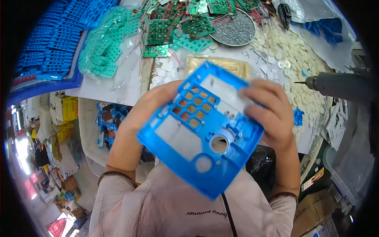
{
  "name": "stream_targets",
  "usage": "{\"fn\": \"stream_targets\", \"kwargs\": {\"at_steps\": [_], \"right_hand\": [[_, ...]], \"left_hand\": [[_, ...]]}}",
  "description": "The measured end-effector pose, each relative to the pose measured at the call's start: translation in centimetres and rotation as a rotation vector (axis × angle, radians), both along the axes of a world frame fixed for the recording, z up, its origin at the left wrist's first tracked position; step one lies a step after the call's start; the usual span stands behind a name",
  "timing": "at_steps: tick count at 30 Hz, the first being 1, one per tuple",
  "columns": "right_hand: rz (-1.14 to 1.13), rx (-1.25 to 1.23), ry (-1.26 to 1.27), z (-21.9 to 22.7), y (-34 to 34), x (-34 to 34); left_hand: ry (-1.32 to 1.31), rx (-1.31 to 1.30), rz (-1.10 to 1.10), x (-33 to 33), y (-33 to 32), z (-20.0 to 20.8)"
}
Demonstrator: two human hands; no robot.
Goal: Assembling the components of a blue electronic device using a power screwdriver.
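Left hand (158, 103) and right hand (270, 112) are closed on opposite edges of the blue cover (209, 125), which is held between them, one corner toward the shirt (166, 201). Beyond the cover, the counter (132, 93) is crowded by pale discs (292, 53); right of the cover, a gap is left before the screwdriver (337, 85).

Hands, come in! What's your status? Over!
Left hand, right hand: both holding blue panel. Panel askew, off the table. Grey tool at right, apart from panel.
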State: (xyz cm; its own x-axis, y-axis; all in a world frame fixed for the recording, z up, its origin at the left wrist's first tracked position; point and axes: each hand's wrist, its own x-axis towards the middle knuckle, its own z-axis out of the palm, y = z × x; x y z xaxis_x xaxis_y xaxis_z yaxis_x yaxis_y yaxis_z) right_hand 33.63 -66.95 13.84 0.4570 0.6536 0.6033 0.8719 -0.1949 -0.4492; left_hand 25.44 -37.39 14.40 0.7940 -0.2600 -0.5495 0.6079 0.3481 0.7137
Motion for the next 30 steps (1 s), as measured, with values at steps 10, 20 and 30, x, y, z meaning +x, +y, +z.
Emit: {"fn": "stream_targets", "kwargs": {"at_steps": [10, 20, 30], "right_hand": [[-0.411, -0.192, 0.830, -2.2, 0.6, -5.0], [-0.395, -0.388, 0.436, -3.2, 1.6, -2.6], [-0.347, -0.559, 0.391, -2.6, 1.6, -2.3]], "left_hand": [[-0.469, 0.908, -0.140, -0.2, -3.2, -3.1], [-0.523, 1.253, -0.267, 0.9, -2.8, -4.3], [-1.223, 1.176, -0.569, -0.3, -4.7, -4.0]]}}
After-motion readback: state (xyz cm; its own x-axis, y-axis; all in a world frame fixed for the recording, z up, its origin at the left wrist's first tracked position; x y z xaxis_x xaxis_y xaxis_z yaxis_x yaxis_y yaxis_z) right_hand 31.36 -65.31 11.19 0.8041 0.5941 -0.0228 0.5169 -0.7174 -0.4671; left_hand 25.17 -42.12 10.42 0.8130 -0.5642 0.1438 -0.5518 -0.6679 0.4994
